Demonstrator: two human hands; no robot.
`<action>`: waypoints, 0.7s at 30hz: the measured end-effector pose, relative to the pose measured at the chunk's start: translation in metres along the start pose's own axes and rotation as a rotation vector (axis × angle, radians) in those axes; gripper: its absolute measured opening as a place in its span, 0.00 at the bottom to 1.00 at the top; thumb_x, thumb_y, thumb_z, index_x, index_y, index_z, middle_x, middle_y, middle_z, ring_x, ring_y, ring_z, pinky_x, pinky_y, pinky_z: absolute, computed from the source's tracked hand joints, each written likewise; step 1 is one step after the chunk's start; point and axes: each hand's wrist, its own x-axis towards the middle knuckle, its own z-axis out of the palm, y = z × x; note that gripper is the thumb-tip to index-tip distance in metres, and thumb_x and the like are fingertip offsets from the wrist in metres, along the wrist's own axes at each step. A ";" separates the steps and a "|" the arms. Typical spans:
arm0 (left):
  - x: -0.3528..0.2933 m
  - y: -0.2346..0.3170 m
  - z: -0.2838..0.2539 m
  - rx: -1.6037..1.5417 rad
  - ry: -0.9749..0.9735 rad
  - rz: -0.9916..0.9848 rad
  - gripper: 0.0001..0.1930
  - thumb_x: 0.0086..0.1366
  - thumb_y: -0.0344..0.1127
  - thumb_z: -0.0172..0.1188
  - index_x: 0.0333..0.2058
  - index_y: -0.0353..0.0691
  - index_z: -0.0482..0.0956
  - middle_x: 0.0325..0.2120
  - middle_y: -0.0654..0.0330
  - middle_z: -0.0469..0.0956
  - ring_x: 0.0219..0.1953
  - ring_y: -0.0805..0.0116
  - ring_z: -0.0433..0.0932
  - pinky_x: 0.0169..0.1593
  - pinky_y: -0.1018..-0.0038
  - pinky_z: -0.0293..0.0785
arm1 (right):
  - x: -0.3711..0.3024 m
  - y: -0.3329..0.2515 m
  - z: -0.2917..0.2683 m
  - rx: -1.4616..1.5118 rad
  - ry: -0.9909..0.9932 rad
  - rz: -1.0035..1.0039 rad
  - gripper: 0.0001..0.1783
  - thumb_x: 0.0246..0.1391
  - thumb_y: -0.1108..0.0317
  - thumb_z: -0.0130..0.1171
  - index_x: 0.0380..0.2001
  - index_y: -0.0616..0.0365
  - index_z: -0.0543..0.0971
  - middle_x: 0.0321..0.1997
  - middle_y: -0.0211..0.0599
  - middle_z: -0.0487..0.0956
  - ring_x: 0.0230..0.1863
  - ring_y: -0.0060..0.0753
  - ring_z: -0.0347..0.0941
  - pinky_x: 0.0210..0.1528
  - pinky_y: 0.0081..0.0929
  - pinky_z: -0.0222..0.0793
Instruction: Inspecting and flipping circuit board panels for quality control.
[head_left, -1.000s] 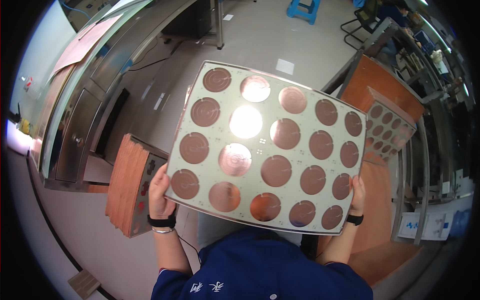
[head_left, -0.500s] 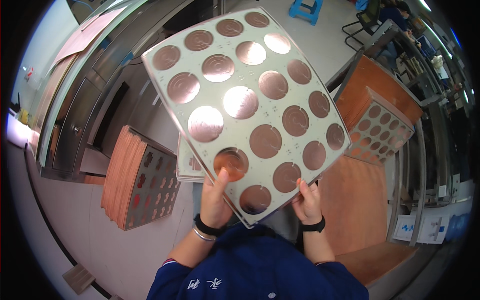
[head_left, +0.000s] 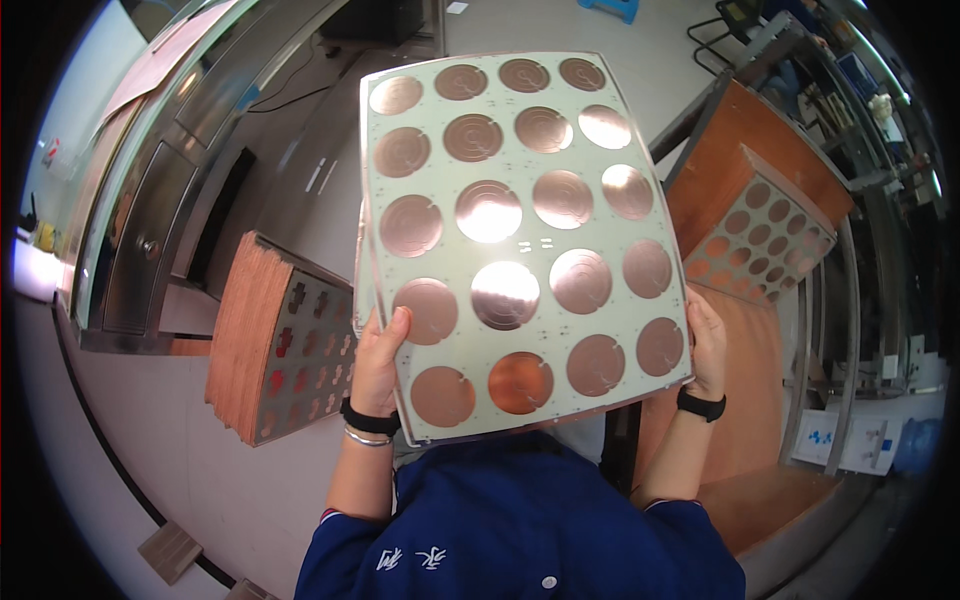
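A large pale-green circuit board panel [head_left: 450, 245] with rows of round copper discs is held up in front of me, its face tilted toward my view. Light glares off some of the discs. My left hand [head_left: 380, 350] grips its left edge near the lower corner, thumb on the face and fingers out of sight behind. At the lower right edge, my right hand [head_left: 706, 342] is closed round the side, with its fingertips hidden. Whether it is one panel or more pressed together, I cannot tell.
To the left stands a thick stack of panels [head_left: 300, 350] with copper crosses on its front. A smaller panel stack [head_left: 765, 240] leans against an orange-brown board [head_left: 755, 155] at the right. A metal cabinet [head_left: 150, 245] is at far left; a blue stool [head_left: 612, 8] shows at the top.
The panel has turned from a slant to nearly upright and moved slightly right. My right hand has shifted outward and up to its right edge; my left has moved left along the other edge.
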 end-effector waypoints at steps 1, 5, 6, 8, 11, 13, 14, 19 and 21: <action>0.000 0.000 -0.001 -0.021 0.011 0.018 0.20 0.65 0.35 0.52 0.53 0.35 0.65 0.44 0.61 0.73 0.45 0.74 0.73 0.48 0.76 0.71 | -0.002 0.000 0.003 -0.004 0.016 -0.002 0.20 0.62 0.66 0.46 0.51 0.70 0.70 0.46 0.38 0.76 0.43 0.20 0.72 0.45 0.15 0.67; 0.001 0.002 -0.011 -0.024 0.003 0.009 0.22 0.65 0.34 0.52 0.55 0.35 0.61 0.46 0.59 0.71 0.45 0.72 0.72 0.49 0.74 0.71 | -0.007 -0.002 0.005 -0.027 -0.028 -0.027 0.20 0.62 0.65 0.46 0.51 0.69 0.70 0.44 0.37 0.77 0.41 0.20 0.72 0.42 0.14 0.67; 0.001 0.001 -0.014 -0.024 -0.009 0.000 0.22 0.65 0.34 0.52 0.55 0.35 0.61 0.46 0.59 0.71 0.45 0.72 0.72 0.49 0.74 0.71 | -0.008 -0.004 0.008 -0.011 -0.047 -0.024 0.20 0.62 0.65 0.46 0.51 0.69 0.70 0.44 0.37 0.77 0.41 0.20 0.73 0.42 0.14 0.68; 0.001 0.000 -0.020 -0.043 -0.013 0.006 0.22 0.65 0.34 0.52 0.55 0.34 0.60 0.47 0.57 0.70 0.46 0.70 0.72 0.50 0.73 0.69 | -0.009 -0.005 0.011 0.040 -0.054 -0.024 0.18 0.61 0.67 0.46 0.51 0.69 0.70 0.44 0.38 0.77 0.42 0.21 0.73 0.44 0.17 0.69; 0.001 0.002 -0.018 -0.033 0.009 0.011 0.22 0.65 0.35 0.51 0.55 0.33 0.60 0.47 0.57 0.70 0.46 0.70 0.72 0.50 0.73 0.69 | -0.010 -0.002 0.010 0.047 -0.036 -0.032 0.19 0.61 0.68 0.46 0.51 0.69 0.70 0.44 0.38 0.77 0.42 0.21 0.73 0.44 0.17 0.68; 0.002 -0.001 -0.023 -0.021 0.027 0.001 0.22 0.65 0.35 0.51 0.55 0.33 0.60 0.47 0.56 0.71 0.46 0.69 0.72 0.50 0.72 0.69 | -0.010 -0.005 0.010 0.045 -0.035 -0.024 0.18 0.61 0.68 0.46 0.51 0.69 0.70 0.44 0.38 0.77 0.42 0.21 0.72 0.44 0.17 0.68; 0.002 -0.002 -0.024 -0.014 0.030 0.010 0.22 0.65 0.35 0.52 0.55 0.33 0.61 0.46 0.56 0.71 0.46 0.69 0.72 0.50 0.72 0.69 | -0.010 -0.006 0.010 0.044 -0.042 -0.018 0.18 0.61 0.69 0.47 0.51 0.70 0.70 0.44 0.38 0.77 0.43 0.20 0.72 0.44 0.17 0.68; 0.001 0.000 -0.016 -0.014 0.026 0.015 0.20 0.65 0.35 0.52 0.53 0.33 0.64 0.45 0.56 0.72 0.45 0.69 0.73 0.48 0.73 0.70 | -0.009 -0.005 0.009 0.044 -0.047 -0.014 0.18 0.61 0.69 0.47 0.51 0.70 0.70 0.44 0.38 0.77 0.42 0.20 0.72 0.44 0.16 0.67; 0.001 0.001 -0.013 -0.027 0.041 0.018 0.20 0.65 0.35 0.52 0.53 0.33 0.63 0.45 0.56 0.72 0.44 0.69 0.74 0.48 0.73 0.71 | -0.009 -0.004 0.010 0.042 -0.037 -0.013 0.18 0.61 0.69 0.47 0.50 0.70 0.70 0.44 0.37 0.77 0.42 0.20 0.72 0.44 0.16 0.67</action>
